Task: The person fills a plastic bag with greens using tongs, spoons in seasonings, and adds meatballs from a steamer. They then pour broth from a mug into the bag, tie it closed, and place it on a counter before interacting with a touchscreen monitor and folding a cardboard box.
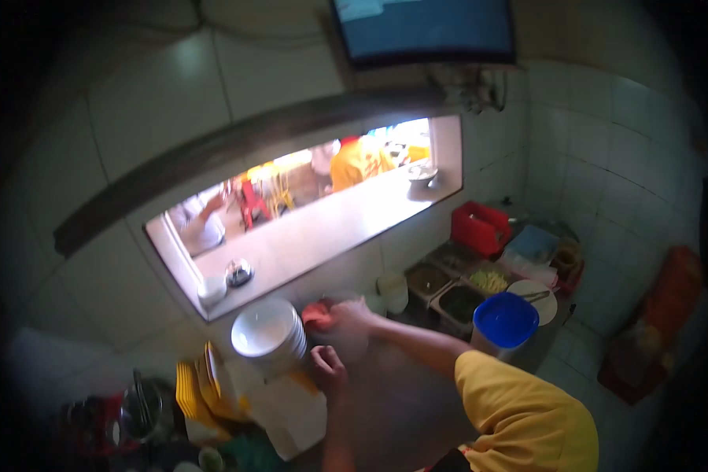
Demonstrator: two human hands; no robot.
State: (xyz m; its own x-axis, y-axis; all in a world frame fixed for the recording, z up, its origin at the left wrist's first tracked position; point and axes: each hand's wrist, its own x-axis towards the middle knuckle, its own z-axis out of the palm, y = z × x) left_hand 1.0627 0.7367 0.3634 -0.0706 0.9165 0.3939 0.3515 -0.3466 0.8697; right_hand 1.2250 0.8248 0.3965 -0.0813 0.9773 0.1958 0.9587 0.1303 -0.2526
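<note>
My right hand (pixel 352 316) reaches forward over the counter, its fingers closed round a soft-looking red thing (pixel 317 316), blurred like a bunched cloth. Nearer to me, my left hand (pixel 328 365) has its fingers curled in beside a stack of white bowls (pixel 266 330); what it grips, if anything, is hidden. The bowls stand nested and tilted under the serving window. A greyish rounded shape shows faintly below my right hand.
Food trays (pixel 429 279), a blue-rimmed container (pixel 506 321) and a red bin (pixel 480 228) stand at right. Yellow trays (pixel 197 393) lean at left. On the window ledge (pixel 330 228) are a bowl (pixel 422 175) and a small dark-topped dish (pixel 238 272). People show beyond the window.
</note>
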